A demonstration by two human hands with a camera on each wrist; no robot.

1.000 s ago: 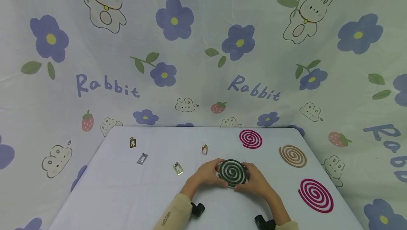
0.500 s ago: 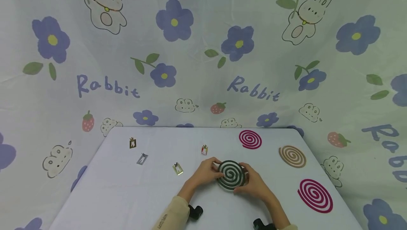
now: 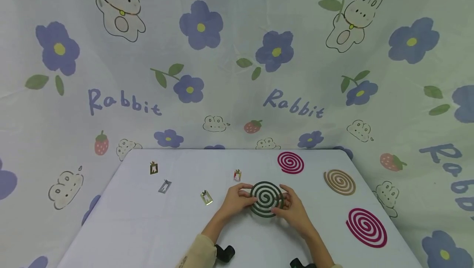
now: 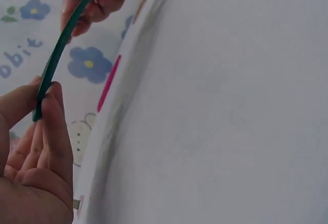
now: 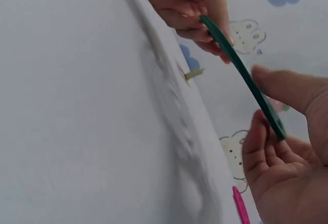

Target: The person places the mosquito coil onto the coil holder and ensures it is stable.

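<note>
A dark green mosquito coil [image 3: 266,198] is held up above the white table, its flat spiral turned toward the head camera. My left hand [image 3: 236,200] pinches its left edge between thumb and fingers. On the other side my right hand [image 3: 295,211] has its thumb on the coil's face and fingers at the edge and behind. The left wrist view catches the coil [image 4: 57,55] edge-on between the left fingers [image 4: 54,131]. Seen from the right wrist, the coil [image 5: 246,78] lies between the right thumb and curled fingers [image 5: 256,149].
Two magenta coils [image 3: 290,162] [image 3: 366,227] and a tan coil [image 3: 339,182] lie at the right. Several small metal stands lie further left: a gold one [image 3: 206,197], a silver one [image 3: 165,186], a dark gold one [image 3: 154,167] and a red-patterned one [image 3: 237,175]. A patterned cloth [image 3: 222,74] hangs behind.
The green coil has risen slightly and shifted a little left, its face turning more toward the head camera. The left thumb has moved from its lower edge onto its left side. The other coils and stands stay put.
</note>
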